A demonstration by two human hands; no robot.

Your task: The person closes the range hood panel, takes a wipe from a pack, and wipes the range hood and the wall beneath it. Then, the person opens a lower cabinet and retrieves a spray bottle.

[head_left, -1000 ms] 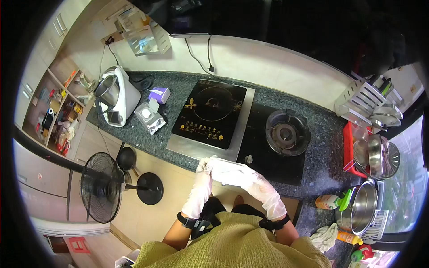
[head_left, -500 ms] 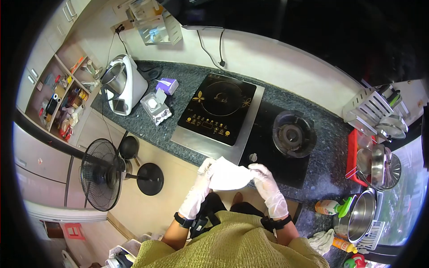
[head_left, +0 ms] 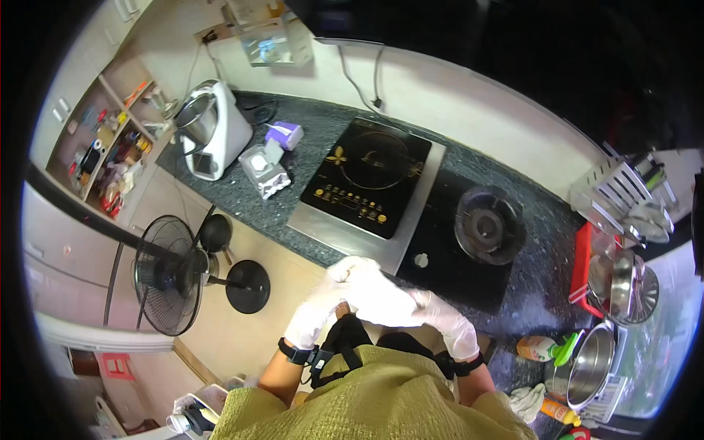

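Note:
A white sheet, cloth or wipe [head_left: 381, 297], is stretched between my two gloved hands at the counter's front edge. My left hand [head_left: 341, 279] wears a thin whitish glove and grips the sheet's left side, with fingers pressed together. On the sheet's other side, my right hand [head_left: 438, 312], gloved too, pinches its edge. Just beyond the hands lies a black induction cooktop [head_left: 370, 176] on a metal plate. To its left are an open wipes pack [head_left: 265, 172] and a purple tissue pack [head_left: 284, 136]. A gas burner [head_left: 489, 226] is at the right.
A white kitchen machine [head_left: 220, 132] stands at the counter's left end. A black fan [head_left: 170, 275] is on the floor side. On the right are a red rack [head_left: 581, 268], a steel pot [head_left: 590, 367], a spray bottle [head_left: 537, 347] and a crumpled cloth [head_left: 526, 402].
The view has shifted, so the counter appears turned. The white sheet, folded narrow a second ago, was spread out between my hands and is now tilted, with my left hand over its upper left part.

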